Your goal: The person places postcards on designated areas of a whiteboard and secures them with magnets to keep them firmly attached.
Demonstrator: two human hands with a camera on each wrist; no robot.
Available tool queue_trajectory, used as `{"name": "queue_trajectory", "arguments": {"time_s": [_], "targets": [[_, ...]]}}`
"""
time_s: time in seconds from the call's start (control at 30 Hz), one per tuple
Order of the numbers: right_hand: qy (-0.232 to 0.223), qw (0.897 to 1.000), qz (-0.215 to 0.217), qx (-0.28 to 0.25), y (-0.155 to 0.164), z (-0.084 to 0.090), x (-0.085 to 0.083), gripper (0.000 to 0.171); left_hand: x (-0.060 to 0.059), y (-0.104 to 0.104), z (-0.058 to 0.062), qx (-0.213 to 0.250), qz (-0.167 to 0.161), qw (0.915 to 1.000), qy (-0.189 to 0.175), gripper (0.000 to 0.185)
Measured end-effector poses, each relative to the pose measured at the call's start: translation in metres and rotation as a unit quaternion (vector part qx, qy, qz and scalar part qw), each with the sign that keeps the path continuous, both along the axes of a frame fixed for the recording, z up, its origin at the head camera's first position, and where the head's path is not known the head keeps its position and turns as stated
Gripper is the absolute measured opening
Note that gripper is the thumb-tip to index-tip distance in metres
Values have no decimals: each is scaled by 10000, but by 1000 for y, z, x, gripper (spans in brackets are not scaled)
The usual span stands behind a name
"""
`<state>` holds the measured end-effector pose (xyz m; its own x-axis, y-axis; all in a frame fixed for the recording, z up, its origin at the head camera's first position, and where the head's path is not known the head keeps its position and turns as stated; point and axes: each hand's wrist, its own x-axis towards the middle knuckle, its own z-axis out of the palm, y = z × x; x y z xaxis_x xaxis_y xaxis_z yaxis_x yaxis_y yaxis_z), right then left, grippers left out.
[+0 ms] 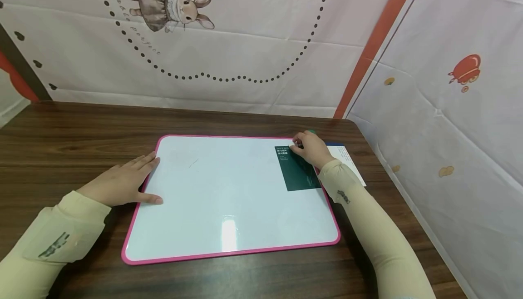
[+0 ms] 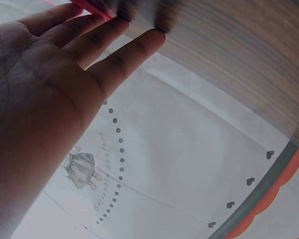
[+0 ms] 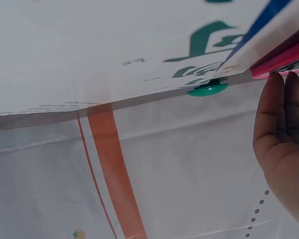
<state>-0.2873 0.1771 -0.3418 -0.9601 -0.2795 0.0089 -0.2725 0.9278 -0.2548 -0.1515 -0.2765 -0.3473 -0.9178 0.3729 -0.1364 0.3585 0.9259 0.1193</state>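
A whiteboard (image 1: 229,190) with a pink rim lies on the wooden table. My left hand (image 1: 126,178) rests over its left edge, fingers extended and thumb on the white surface; in the left wrist view the fingertips (image 2: 154,37) reach the wood beside the pink rim. At the board's upper right lies a dark green printed card (image 1: 298,171). My right hand (image 1: 312,149) pinches a small dark piece (image 1: 300,145) at the card's top edge, mostly hidden by the fingers. Just behind that hand sits a round green knob-like piece (image 3: 208,90).
A white printed sheet (image 1: 347,160) with a blue band lies right of the board, partly behind my right hand. A wooden table (image 1: 73,131) runs back to a hanging white cloth (image 1: 253,26) with a rabbit print. More cloth (image 1: 461,131) borders the right side.
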Motion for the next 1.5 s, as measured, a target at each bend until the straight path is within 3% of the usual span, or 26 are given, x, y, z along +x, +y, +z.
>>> {"name": "queue_trajectory", "arguments": {"time_s": [1.13, 1.5], "targets": [[96, 9997, -166, -164, -1, 2, 0, 37, 0, 1, 0, -44, 29, 10000, -2, 115], [161, 9977, -273, -596, 4, 5, 7, 36, -1, 0, -2, -78, 43, 10000, 37, 116]]}}
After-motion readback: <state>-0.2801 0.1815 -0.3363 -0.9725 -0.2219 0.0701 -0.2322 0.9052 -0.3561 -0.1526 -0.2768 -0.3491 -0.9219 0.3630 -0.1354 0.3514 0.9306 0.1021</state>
